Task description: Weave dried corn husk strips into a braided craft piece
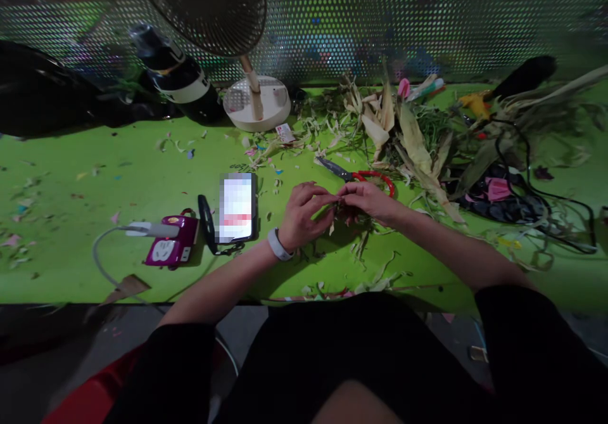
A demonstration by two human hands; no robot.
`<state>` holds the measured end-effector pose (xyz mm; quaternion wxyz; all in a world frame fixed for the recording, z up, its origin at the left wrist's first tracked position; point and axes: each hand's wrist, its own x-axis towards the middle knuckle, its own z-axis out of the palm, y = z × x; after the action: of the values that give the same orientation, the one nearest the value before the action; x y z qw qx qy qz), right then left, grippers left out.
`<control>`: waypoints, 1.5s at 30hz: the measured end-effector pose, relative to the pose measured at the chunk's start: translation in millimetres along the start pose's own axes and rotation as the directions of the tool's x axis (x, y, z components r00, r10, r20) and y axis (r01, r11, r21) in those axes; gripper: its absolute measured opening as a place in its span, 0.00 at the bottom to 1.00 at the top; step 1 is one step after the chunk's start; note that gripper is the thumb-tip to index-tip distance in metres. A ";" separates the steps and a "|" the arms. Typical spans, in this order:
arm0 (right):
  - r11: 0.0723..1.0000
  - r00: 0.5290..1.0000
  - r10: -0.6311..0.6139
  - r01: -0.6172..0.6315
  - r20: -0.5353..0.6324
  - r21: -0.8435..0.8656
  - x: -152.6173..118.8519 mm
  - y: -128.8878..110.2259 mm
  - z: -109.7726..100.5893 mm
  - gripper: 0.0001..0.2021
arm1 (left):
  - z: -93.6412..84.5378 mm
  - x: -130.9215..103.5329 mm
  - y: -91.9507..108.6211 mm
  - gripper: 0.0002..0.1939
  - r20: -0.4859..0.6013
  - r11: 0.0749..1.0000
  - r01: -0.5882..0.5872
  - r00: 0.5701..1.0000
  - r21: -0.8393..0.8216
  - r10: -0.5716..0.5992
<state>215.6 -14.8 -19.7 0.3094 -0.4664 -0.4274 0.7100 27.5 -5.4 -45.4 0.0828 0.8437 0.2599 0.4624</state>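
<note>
My left hand (308,215), with a pale band on the wrist, meets my right hand (365,201) above the green table (142,161). Fingers of both hands are pinched together at the tips around something small and dark, mostly hidden by them. Dark reddish bits and thin strands show just under my right hand. Behind the hands lie scissors (338,169) with red handles, close to my right fingers. Pale shreds (363,246) are scattered on the table below the hands.
A lit phone (236,207) and a purple box (171,241) with a plugged-in cable lie on the left. Behind stand a fan (256,104) and a dark bottle (183,82). Dried husks (418,139) are heaped at the back right, near a black cord (527,151).
</note>
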 end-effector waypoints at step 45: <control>0.997 0.999 -0.051 0.050 0.001 -0.062 1.8 6.3 1.8 0.20 | -8.5 11.3 7.5 0.18 0.412 0.703 0.633 0.763 -0.324 -0.497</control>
<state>213.0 -16.6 -25.6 0.3129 -0.4651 -0.4606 0.6882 28.1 -6.8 -29.4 0.4502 0.7375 0.3805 0.3296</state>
